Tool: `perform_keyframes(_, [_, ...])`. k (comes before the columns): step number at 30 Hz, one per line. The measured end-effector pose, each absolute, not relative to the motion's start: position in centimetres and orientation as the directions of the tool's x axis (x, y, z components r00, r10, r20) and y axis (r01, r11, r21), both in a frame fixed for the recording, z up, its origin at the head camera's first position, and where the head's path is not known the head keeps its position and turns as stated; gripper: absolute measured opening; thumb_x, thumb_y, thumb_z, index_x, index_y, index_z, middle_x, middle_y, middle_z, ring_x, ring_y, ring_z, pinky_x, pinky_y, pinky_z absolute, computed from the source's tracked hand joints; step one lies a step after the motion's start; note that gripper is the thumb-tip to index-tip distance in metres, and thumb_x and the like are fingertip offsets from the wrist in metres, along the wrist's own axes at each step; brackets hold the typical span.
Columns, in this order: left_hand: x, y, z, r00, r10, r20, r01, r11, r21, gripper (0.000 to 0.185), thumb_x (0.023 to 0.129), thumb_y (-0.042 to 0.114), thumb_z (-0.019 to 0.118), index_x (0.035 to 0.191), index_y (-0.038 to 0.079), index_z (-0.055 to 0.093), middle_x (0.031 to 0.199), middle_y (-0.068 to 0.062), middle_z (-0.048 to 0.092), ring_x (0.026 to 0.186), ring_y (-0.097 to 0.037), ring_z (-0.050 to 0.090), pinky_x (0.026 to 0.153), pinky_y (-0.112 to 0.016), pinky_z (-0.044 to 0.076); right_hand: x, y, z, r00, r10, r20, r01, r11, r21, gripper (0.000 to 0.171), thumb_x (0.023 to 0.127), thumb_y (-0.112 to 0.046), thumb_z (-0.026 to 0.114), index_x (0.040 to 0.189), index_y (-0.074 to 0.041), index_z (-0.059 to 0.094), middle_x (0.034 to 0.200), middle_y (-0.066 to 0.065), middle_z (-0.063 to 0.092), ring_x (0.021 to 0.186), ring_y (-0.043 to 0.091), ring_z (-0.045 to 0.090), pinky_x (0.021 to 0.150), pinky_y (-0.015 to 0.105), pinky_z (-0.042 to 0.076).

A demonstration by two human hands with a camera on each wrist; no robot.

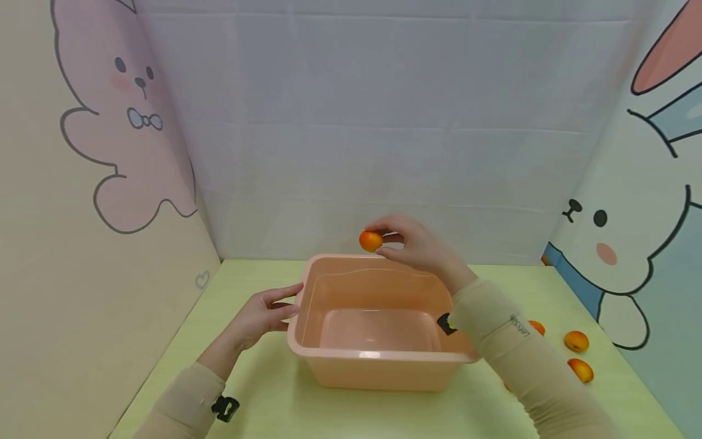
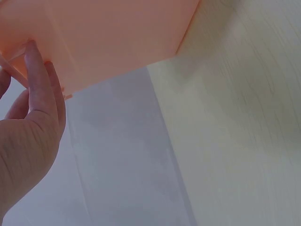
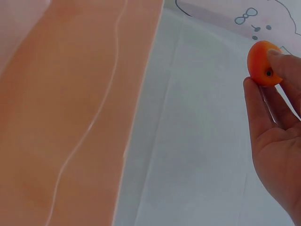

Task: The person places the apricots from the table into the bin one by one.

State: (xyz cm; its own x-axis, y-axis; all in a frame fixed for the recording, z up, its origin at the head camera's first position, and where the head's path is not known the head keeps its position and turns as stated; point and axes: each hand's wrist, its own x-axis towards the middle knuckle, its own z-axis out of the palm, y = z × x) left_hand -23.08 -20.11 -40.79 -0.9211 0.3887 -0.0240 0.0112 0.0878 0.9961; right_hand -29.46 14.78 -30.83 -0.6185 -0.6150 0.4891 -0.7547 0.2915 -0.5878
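Observation:
A peach plastic tub stands in the middle of the light green table. Its inside shows only bare plastic. My right hand hovers over the tub's far rim and pinches a small orange fruit between thumb and fingertips. The right wrist view shows the same fruit held at the fingertips, with the tub's wall to the left. My left hand rests with fairly straight fingers against the tub's left wall. In the left wrist view those fingers touch the tub.
Three more orange fruits lie on the table at the right: one partly behind my right sleeve, one further right, one nearer me. Panels with cartoon rabbits wall in the table on the left, back and right.

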Motion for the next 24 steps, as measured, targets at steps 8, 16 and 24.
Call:
perform_keyframes(8, [-23.0, -20.2, -40.8, -0.916, 0.400, 0.006, 0.043, 0.083, 0.996, 0.060, 0.094, 0.008, 0.068, 0.146, -0.004, 0.042, 0.140, -0.030, 0.049, 0.101, -0.016, 0.067, 0.085, -0.038, 0.056, -29.7, 11.8, -33.5, -0.634, -0.669, 0.387, -0.704, 0.293, -0.647, 0.038, 0.088, 0.002, 0.071, 0.125, 0.002, 0.062, 0.121, 0.013, 0.061, 0.110, 0.027, 0.059, 0.094, 0.043, 0.052])
perform_keyframes(16, [-23.3, -20.3, -40.7, -0.922, 0.387, 0.011, 0.067, 0.132, 0.989, 0.060, 0.092, 0.011, 0.071, 0.145, -0.003, 0.045, 0.133, -0.029, 0.055, 0.099, -0.014, 0.068, 0.085, -0.036, 0.056, -29.6, 10.3, -34.8, -0.614, -0.719, 0.325, -0.689, 0.288, -0.665, 0.038, 0.089, 0.002, 0.070, 0.126, 0.001, 0.062, 0.121, 0.013, 0.061, 0.108, 0.025, 0.060, 0.093, 0.036, 0.052])
perform_keyframes(24, [-23.2, -20.3, -40.5, -0.920, 0.391, 0.020, 0.075, 0.124, 0.989, 0.060, 0.092, 0.010, 0.071, 0.144, -0.005, 0.045, 0.125, -0.029, 0.060, 0.095, -0.014, 0.068, 0.084, -0.035, 0.056, -29.3, 10.0, -36.0, -0.645, -0.726, 0.237, -0.594, 0.281, -0.754, 0.039, 0.090, 0.001, 0.071, 0.127, 0.001, 0.061, 0.120, 0.012, 0.061, 0.109, 0.027, 0.061, 0.095, 0.044, 0.051])
